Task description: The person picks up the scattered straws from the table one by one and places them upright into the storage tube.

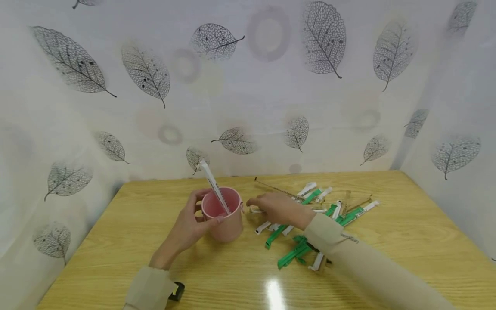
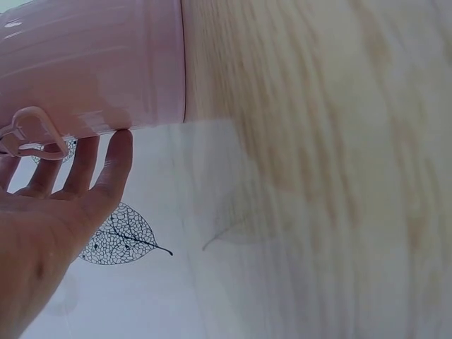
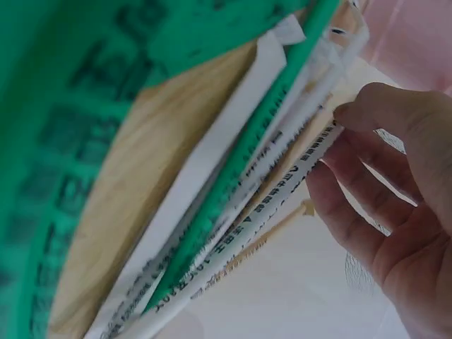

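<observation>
A small pink bucket [image 1: 226,224] stands on the table, with a white paper-wrapped straw [image 1: 215,189] leaning inside it. My left hand [image 1: 195,221] grips the bucket, thumb at the near rim and fingers round the far left wall. In the left wrist view, fingertips [image 2: 116,145] touch its side behind a heart-shaped lug [image 2: 39,131]. Right of the bucket, my right hand [image 1: 277,209] reaches over a loose pile of wrapped straws. Thumb and forefinger pinch a white printed straw [image 3: 282,183] near its end in the right wrist view.
Green wrapped straws [image 1: 294,255] and white ones [image 1: 372,206] lie crossed with brown ones [image 1: 279,189] on the wooden table [image 1: 147,224]. A leaf-patterned cloth [image 1: 248,103] hangs behind and at both sides. Some straws lie under my right forearm.
</observation>
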`<state>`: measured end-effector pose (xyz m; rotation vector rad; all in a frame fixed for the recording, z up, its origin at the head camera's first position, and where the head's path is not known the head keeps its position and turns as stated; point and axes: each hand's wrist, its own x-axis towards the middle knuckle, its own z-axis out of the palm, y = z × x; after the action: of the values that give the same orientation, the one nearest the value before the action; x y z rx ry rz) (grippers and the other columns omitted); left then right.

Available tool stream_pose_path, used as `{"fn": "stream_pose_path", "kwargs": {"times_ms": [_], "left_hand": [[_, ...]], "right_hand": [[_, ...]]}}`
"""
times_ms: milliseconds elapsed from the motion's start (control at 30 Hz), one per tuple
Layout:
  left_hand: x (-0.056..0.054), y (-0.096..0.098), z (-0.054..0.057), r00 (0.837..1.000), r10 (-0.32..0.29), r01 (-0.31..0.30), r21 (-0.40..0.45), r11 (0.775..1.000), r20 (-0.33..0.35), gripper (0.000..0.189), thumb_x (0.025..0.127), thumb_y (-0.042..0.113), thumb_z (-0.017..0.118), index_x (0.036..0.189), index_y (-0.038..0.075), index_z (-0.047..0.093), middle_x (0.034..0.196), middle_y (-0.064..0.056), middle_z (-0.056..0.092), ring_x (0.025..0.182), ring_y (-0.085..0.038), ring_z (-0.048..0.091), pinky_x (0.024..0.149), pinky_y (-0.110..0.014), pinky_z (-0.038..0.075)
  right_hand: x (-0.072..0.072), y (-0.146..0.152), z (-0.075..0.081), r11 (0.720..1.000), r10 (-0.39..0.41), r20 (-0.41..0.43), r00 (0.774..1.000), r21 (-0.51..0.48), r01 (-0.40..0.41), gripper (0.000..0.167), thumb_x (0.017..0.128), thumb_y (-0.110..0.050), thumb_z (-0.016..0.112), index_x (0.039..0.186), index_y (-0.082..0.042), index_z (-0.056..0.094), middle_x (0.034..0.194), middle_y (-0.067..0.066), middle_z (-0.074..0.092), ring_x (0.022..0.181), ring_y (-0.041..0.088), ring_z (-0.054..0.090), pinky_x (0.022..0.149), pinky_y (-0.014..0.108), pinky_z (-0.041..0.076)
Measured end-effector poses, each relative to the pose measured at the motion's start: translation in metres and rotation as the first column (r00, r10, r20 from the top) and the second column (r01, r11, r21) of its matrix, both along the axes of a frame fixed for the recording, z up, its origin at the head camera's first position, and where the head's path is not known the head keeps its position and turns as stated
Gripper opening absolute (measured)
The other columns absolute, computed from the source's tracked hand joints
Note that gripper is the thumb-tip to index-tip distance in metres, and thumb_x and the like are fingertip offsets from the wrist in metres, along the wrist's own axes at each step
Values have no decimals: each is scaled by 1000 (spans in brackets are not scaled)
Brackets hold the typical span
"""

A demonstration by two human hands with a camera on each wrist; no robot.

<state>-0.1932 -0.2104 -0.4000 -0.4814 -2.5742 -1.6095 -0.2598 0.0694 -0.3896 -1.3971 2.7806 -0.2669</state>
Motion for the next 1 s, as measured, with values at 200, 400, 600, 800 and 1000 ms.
{"fn": "stream_pose_path", "kwargs": {"times_ms": [200, 400, 600, 800, 1000], "left_hand": [[1, -1, -1, 1000, 0, 0, 5, 1000, 0, 75, 89, 23, 79, 150, 16, 36, 145, -12, 52, 126, -33, 57, 91, -28, 57], [0, -1, -3, 1000, 3, -3, -6, 1000, 2, 74, 89, 25, 79, 150, 18, 37, 145, -10, 52, 126, -32, 57, 91, -29, 57], [1, -1, -3, 1000, -1, 1, -4, 1000, -5, 74, 89, 23, 79, 150, 17, 37, 145, -12, 52, 126, -33, 57, 92, -29, 57], [1, -1, -2, 1000, 1, -1, -7, 1000, -7, 74, 90, 23, 78, 150, 15, 36, 145, -12, 51, 126, -34, 57, 92, -28, 57], [1, -1, -3, 1000, 1, -1, -4, 1000, -2, 74, 90, 23, 79, 150, 15, 36, 146, -12, 51, 125, -34, 57, 91, -28, 57]], "right_hand": [[1, 16, 18, 992, 4, -48, 999, -123, -10, 42, 94, 1, 65, 134, -11, 64, 110, 7, 72, 77, 12, 64, 66, 21, 54], [-4, 34, 41, 909, 46, -104, 994, -409, -85, 33, 91, 5, 66, 123, -4, 68, 102, 9, 70, 85, 15, 65, 69, 24, 57], [-7, 37, 69, 739, 49, -270, 962, -638, -217, 33, 82, 13, 72, 112, 0, 70, 91, 9, 72, 79, 17, 69, 64, 25, 61], [2, 24, 100, 587, 26, -234, 972, -783, -204, 31, 83, 12, 72, 113, 1, 71, 93, 12, 74, 79, 19, 72, 66, 26, 62], [9, 6, 122, 475, 44, -170, 984, -863, -170, 30, 85, 11, 73, 115, 5, 69, 97, 17, 75, 84, 21, 74, 71, 27, 63]]}}
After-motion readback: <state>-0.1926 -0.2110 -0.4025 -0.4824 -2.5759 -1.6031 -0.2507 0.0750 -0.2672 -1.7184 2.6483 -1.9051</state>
